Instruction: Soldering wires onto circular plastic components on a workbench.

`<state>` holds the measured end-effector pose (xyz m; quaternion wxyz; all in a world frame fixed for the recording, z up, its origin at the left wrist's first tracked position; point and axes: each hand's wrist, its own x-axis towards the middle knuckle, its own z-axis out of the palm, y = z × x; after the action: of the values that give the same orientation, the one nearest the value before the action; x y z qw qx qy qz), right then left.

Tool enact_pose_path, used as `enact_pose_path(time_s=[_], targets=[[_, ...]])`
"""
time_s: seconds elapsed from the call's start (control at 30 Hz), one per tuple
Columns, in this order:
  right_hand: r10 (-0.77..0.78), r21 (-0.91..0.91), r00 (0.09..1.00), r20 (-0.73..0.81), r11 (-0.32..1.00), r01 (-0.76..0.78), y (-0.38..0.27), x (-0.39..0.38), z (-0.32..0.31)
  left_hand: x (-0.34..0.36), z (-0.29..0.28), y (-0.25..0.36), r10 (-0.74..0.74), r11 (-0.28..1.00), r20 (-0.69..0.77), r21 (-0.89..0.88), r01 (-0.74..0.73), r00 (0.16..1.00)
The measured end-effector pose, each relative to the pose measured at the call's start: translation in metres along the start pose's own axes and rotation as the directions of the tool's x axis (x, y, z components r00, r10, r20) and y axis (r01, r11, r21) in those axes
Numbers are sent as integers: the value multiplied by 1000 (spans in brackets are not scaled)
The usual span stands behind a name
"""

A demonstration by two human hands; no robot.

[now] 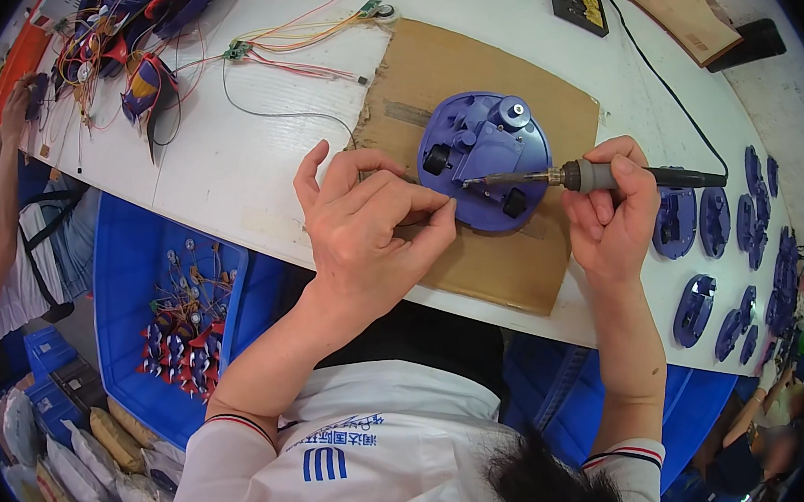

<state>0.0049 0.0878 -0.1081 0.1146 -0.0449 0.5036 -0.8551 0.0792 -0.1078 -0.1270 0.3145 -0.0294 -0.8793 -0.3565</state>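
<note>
A round purple plastic base (526, 157) with black wheels lies on a brown cardboard sheet (520, 273). My right hand (615, 206) grips a soldering iron (593, 174) by its grey and black handle. The iron's metal tip points left and reaches over the middle of the base, close to a small raised part; whether it touches cannot be told. At the base's lower left edge is my left hand (370, 220), thumb and forefinger pinched together and the other fingers bent. Anything inside that pinch is too small to make out.
Several similar purple bases (675, 220) stand on the white table at the right. Wired circuit boards (239, 50) and purple-and-yellow shells (149, 87) lie at the upper left. A blue bin (122, 307) holds wired parts. A black cable (661, 81) crosses the right; a co-worker's arm (4, 192) is far left.
</note>
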Motion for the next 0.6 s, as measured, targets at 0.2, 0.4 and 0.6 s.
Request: enact_pose_path(time_s=[0.2, 0.4, 0.6], targets=[[-4, -21, 999, 33, 1000, 4, 1, -1, 0, -1, 1, -1, -5, 1000, -1, -2, 5, 1000], [1, 10, 999, 43, 1000, -2, 0, -1, -3, -1, 0, 0, -5, 1000, 34, 3, 5, 999], [5, 39, 999, 34, 999, -7, -1, 1, -6, -2, 2, -2, 7, 1000, 0, -5, -7, 1000]])
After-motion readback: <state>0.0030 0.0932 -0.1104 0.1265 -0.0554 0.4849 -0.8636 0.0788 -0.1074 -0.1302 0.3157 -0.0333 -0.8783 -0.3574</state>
